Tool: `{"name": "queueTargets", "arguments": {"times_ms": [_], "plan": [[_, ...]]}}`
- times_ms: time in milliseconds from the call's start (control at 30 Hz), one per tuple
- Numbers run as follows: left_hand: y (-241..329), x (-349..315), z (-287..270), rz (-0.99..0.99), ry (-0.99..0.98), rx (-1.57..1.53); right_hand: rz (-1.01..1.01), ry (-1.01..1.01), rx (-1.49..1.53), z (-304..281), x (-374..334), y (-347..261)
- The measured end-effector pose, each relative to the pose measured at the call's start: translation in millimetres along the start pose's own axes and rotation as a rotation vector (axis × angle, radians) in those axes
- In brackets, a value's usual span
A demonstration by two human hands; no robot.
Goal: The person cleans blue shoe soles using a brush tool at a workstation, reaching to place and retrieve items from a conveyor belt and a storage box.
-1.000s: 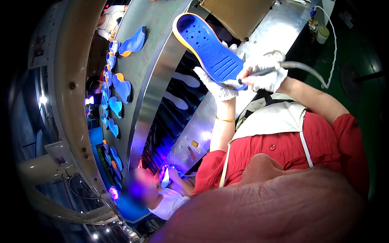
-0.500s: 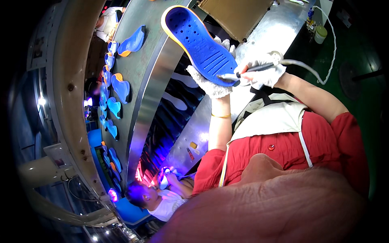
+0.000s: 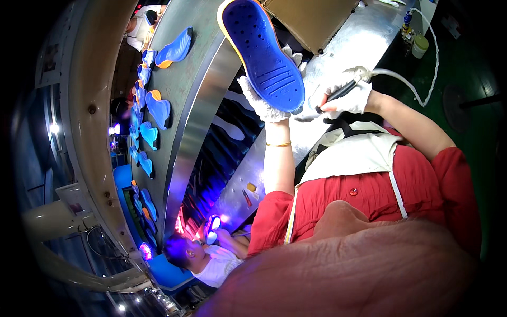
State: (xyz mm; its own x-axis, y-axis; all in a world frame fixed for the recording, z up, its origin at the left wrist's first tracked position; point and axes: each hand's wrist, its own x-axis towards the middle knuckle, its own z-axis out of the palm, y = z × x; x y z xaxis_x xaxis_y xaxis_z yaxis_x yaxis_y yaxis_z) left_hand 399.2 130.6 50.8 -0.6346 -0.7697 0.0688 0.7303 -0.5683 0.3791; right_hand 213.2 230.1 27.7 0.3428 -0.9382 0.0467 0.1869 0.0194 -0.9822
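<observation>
My left hand (image 3: 260,103), in a white knitted glove, is closed round the near end of a blue insole (image 3: 272,68) with an orange rim. The insole is tilted with its inner face showing, holes toward the far end and grooves toward the near end. My gloved right hand (image 3: 353,99) grips a black-handled, pen-shaped tool (image 3: 339,93) trailing a pale hose (image 3: 398,76). The tool's tip points down just right of the insole's near end, apart from its face.
Several blue and orange insoles (image 3: 157,109) lie on a dark belt (image 3: 185,68) to the left. Beyond my hands, a cardboard box (image 3: 311,21) sits on a metal table (image 3: 359,42). A co-worker (image 3: 208,261) sits at the lower left, near purple lights.
The tool tip has come off the insole's grooved face and moved lower right. My left hand has tilted the insole more upright and shifted it slightly.
</observation>
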Motion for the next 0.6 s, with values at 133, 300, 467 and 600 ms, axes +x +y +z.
{"name": "queueTargets", "arguments": {"times_ms": [133, 300, 467, 600], "plan": [[3, -4, 4, -0.022, 0.004, 0.073, 0.02, 0.026, 0.122, -7, -4, -21], [2, 0, 5, 0.08, 0.114, 0.193, -0.549, -0.042, -0.423, -9, 14, -25], [11, 10, 3, -0.039, 0.104, 0.36, -0.406, -0.085, -0.456, -1, 22, -16], [19, 10, 6, -0.1, 0.293, 0.42, -0.319, -0.166, -0.416, -9, 27, -29]]}}
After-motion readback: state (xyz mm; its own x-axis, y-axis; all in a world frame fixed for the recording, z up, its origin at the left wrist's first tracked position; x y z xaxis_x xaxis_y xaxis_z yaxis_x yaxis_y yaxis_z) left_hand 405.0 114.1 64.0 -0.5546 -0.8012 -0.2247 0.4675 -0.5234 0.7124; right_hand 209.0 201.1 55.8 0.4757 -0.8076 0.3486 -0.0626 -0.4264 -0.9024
